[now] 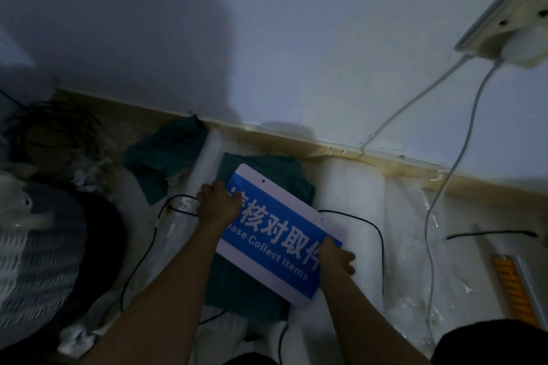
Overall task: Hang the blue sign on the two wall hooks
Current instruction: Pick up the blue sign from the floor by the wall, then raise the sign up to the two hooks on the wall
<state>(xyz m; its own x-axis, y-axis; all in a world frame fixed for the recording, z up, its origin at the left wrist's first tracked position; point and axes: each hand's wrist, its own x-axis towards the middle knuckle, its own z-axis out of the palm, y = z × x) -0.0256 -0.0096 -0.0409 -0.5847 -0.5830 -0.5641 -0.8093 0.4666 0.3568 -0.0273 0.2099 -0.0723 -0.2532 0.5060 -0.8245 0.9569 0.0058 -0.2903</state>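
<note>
- Blue sign point(281, 231): a flat, rigid, rectangular panel with rounded corners, smooth and slightly glossy. A blue field with white characters and the English line "Collect Items" is bordered by pale bands along both long edges. Two small holes are seen in the far pale band. It is held tilted, low near the floor, over a dark green cloth point(237, 290).
- Left hand point(219, 204): closed over the sign's left short edge, fingers laid on the printed face; the thumb is hidden behind the panel.
- Right hand point(338, 258): clamped on the near right corner, with the fingers curled round the edge.
- Green cloth: soft, crumpled fabric, spread under the sign; a second bunched piece point(166, 154) lies further left, against the skirting.
- White foam rolls point(353, 195): matte, cylindrical, lying on the floor to the right of the sign and between the two cloth pieces.
- Clear plastic film point(415, 246): wrinkled and shiny, spread over the floor at right.
- Black cables point(364, 219): thin, looped on the floor on both sides of the sign.
- Wall point(296, 38): plain, pale and smooth, met at the floor by a tan skirting strip point(326, 151). Bare wall lies above the sign.
- White socket fitting point(504, 18): mounted on the wall at upper right, with two white cords point(462, 115) hanging down.
</note>
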